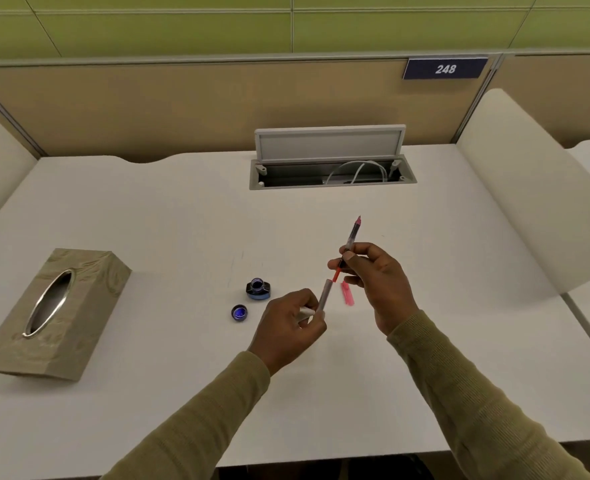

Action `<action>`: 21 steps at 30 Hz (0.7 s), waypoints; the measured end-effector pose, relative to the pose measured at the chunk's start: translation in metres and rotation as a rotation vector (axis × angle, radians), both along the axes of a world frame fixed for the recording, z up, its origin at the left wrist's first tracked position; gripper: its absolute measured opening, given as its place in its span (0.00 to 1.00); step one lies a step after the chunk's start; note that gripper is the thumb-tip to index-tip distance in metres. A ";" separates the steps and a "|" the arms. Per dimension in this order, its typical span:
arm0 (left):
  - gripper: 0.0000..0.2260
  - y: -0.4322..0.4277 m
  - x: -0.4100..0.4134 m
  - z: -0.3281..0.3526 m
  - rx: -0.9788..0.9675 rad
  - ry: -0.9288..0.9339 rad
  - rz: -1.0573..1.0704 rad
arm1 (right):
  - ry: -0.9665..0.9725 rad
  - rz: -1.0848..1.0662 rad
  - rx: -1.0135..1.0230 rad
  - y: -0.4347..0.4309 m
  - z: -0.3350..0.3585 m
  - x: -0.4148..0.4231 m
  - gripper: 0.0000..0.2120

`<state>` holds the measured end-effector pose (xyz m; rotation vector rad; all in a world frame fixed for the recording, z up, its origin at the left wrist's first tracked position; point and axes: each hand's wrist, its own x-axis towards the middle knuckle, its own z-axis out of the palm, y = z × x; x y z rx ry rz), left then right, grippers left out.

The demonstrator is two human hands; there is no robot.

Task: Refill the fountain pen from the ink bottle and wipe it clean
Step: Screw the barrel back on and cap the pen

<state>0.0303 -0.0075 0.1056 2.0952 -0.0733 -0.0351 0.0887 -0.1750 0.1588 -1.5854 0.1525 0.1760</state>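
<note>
My right hand (376, 282) grips the front section of the fountain pen (350, 239), its pink nib end pointing up and away and a red converter end pointing down toward me. My left hand (291, 327) holds the grey pen barrel (325, 295), whose open end sits just below the red end, a small gap between them. A white scrap shows under my left fingers. The open ink bottle (258, 289) stands left of my hands, with its lid (239, 312) lying upturned beside it. A pink cap (347, 293) lies on the desk under my right hand.
A tan tissue box (52, 315) with a metal oval slot sits at the left of the white desk (182, 216). An open cable hatch (331, 168) is at the back centre. Curved white dividers stand at both sides.
</note>
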 end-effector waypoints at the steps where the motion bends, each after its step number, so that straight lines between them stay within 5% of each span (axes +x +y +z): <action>1: 0.07 0.004 -0.001 0.001 -0.001 -0.007 -0.006 | -0.004 0.003 0.002 0.004 0.002 -0.001 0.08; 21: 0.08 0.050 0.001 0.030 -0.002 -0.166 -0.001 | -0.006 0.150 -0.087 0.052 0.028 -0.009 0.12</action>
